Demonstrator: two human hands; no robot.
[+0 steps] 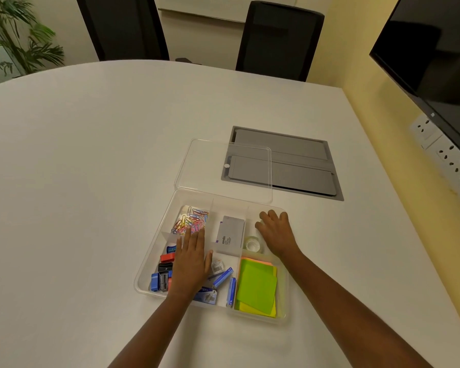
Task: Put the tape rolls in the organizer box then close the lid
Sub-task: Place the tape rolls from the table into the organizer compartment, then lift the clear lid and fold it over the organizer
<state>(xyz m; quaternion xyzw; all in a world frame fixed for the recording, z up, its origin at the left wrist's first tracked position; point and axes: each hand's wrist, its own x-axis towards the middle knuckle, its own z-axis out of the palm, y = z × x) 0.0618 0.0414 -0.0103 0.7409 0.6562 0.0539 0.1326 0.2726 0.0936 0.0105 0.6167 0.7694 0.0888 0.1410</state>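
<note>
A clear tape roll [252, 245] lies in the organizer box [284, 288], touching the right hand [275, 232] on its left. Both hands are spread flat, the left hand [193, 258] farther away. The lid [194, 160] lies open beyond.

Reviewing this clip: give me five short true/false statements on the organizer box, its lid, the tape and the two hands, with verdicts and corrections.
1. The clear lid lies open behind the organizer box. True.
2. A clear tape roll sits in the box's far right compartment. True.
3. The left hand holds the tape roll. False: it lies flat and open over the box's left side, holding nothing.
4. The paper clips are in the same compartment as the sticky notes. False: clips far left, notes near right.
5. The right hand rests on the lid. False: it is over the box's far right compartment, beside the tape roll.
</note>
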